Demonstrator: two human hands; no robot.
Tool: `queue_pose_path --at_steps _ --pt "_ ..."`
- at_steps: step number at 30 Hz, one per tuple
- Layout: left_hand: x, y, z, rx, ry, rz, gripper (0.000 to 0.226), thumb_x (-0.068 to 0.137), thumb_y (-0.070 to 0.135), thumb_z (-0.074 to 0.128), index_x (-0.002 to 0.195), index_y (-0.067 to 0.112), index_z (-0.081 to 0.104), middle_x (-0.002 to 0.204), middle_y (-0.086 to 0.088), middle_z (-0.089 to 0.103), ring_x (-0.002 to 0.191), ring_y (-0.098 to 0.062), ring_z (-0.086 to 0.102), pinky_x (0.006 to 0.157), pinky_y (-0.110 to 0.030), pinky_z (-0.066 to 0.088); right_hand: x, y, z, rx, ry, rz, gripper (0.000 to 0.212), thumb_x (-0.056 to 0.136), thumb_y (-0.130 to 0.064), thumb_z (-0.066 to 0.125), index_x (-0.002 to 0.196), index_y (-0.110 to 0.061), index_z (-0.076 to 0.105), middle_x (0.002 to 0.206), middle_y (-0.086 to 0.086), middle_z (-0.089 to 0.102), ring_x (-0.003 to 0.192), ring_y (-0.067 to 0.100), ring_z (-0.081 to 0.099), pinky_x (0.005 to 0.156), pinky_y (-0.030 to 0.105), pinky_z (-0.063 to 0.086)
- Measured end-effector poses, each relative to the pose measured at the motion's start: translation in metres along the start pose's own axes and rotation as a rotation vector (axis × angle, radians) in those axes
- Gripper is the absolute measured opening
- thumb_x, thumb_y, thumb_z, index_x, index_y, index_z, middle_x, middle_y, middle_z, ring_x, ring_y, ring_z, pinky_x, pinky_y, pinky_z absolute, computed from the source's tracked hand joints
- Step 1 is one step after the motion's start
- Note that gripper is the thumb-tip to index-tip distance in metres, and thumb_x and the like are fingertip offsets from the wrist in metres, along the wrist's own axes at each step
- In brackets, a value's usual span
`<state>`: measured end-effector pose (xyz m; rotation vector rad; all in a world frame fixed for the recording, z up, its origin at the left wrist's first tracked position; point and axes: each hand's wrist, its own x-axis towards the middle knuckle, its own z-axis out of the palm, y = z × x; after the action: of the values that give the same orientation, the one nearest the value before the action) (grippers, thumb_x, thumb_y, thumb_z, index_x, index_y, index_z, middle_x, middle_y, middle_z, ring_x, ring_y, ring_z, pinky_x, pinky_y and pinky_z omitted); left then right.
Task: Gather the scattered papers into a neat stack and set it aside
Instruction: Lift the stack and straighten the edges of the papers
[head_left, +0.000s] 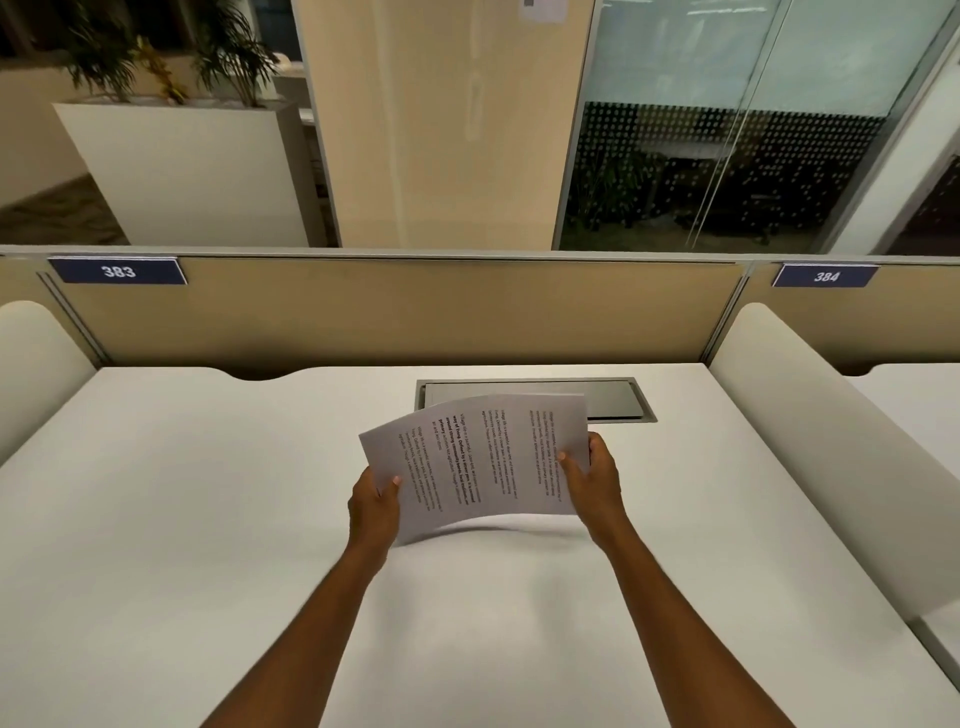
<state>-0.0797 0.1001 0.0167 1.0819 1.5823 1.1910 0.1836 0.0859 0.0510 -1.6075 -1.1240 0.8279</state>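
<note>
A stack of white printed papers (475, 462) is held above the middle of the white desk (182, 493), bowed upward in its middle. My left hand (371, 506) grips its left edge, thumb on top. My right hand (597, 480) grips its right edge, thumb on the printed face. The text runs sideways across the sheets. The sheets' edges look roughly aligned; how many there are cannot be told. No loose paper lies elsewhere on the desk.
A grey cable hatch (618, 400) is set into the desk just behind the papers. A beige partition (395, 312) with plates 383 and 384 closes the far edge. Rounded white dividers (810, 441) flank both sides.
</note>
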Motion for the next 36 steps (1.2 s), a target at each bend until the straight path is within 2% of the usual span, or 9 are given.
queue_pose_path --at_steps 5,8,13,17,22,27,32,34,36 --pt "-0.003 -0.005 -0.004 0.054 0.054 0.08 0.025 0.101 0.008 0.044 0.124 0.008 0.052 0.109 -0.007 0.06 0.098 -0.027 0.059 0.077 -0.034 0.051 -0.007 0.014 0.01 -0.028 0.006 -0.002 0.026 0.1 -0.012 0.048 0.125 -0.017 0.043 0.11 0.003 0.058 0.098 0.022 0.062 0.075 0.029 0.055" --pt "-0.001 -0.008 -0.008 0.089 0.055 0.112 0.026 0.101 0.008 0.043 0.126 0.007 0.051 0.11 -0.007 0.06 0.098 -0.026 0.059 0.079 -0.036 0.054 -0.01 0.024 0.013 -0.025 0.001 0.006 0.025 0.099 -0.011 0.049 0.121 -0.021 0.043 0.11 0.004 0.058 0.1 0.023 0.062 0.079 0.035 0.058" --pt "0.001 -0.019 -0.012 0.123 0.027 0.114 0.027 0.101 0.008 0.045 0.127 0.007 0.052 0.113 -0.007 0.06 0.102 -0.025 0.058 0.082 -0.036 0.053 -0.017 0.034 0.019 -0.037 0.013 0.048 0.033 0.099 -0.009 0.049 0.131 -0.012 0.041 0.114 0.003 0.056 0.103 0.02 0.056 0.084 0.032 0.053" --pt "0.007 -0.029 -0.016 0.148 -0.017 0.08 0.028 0.099 0.006 0.048 0.126 0.007 0.053 0.118 -0.01 0.062 0.105 -0.027 0.058 0.089 -0.038 0.053 -0.018 0.039 0.021 -0.056 0.005 0.07 0.036 0.099 -0.008 0.049 0.134 -0.01 0.039 0.117 0.004 0.056 0.104 0.018 0.055 0.09 0.036 0.053" --pt "0.01 -0.034 -0.018 0.157 -0.031 0.086 0.029 0.098 0.004 0.048 0.127 0.006 0.053 0.118 -0.009 0.061 0.105 -0.027 0.057 0.094 -0.042 0.053 -0.015 0.04 0.021 -0.09 0.012 0.083 0.032 0.1 -0.007 0.047 0.131 -0.009 0.04 0.116 0.004 0.055 0.102 0.019 0.055 0.09 0.037 0.053" --pt "0.01 -0.029 -0.014 0.141 -0.004 0.108 0.028 0.099 0.003 0.046 0.127 0.006 0.052 0.114 -0.007 0.06 0.102 -0.027 0.057 0.091 -0.042 0.052 -0.012 0.038 0.022 -0.093 0.032 0.066 0.03 0.1 -0.007 0.047 0.129 -0.009 0.042 0.114 0.003 0.055 0.1 0.02 0.056 0.083 0.033 0.053" --pt "0.014 -0.042 -0.018 0.17 -0.026 0.056 0.031 0.099 0.003 0.048 0.129 0.007 0.053 0.122 -0.008 0.061 0.107 -0.026 0.056 0.098 -0.043 0.05 -0.017 0.048 0.025 -0.113 0.013 0.105 0.032 0.1 -0.009 0.046 0.131 -0.012 0.04 0.121 0.007 0.057 0.105 0.019 0.055 0.088 0.037 0.054" --pt "0.015 -0.042 -0.02 0.176 -0.042 0.054 0.031 0.098 0.003 0.048 0.128 0.007 0.054 0.12 -0.008 0.062 0.107 -0.026 0.057 0.096 -0.039 0.051 -0.016 0.047 0.024 -0.121 0.007 0.11 0.031 0.1 -0.008 0.046 0.131 -0.012 0.04 0.12 0.006 0.056 0.104 0.019 0.055 0.086 0.035 0.053" --pt "0.015 -0.038 -0.021 0.18 -0.076 0.086 0.027 0.098 0.003 0.048 0.122 0.011 0.055 0.115 -0.006 0.062 0.105 -0.028 0.06 0.086 -0.034 0.053 -0.013 0.043 0.022 -0.137 0.002 0.115 0.03 0.101 -0.008 0.045 0.13 -0.011 0.041 0.117 0.004 0.055 0.102 0.019 0.055 0.084 0.034 0.053"
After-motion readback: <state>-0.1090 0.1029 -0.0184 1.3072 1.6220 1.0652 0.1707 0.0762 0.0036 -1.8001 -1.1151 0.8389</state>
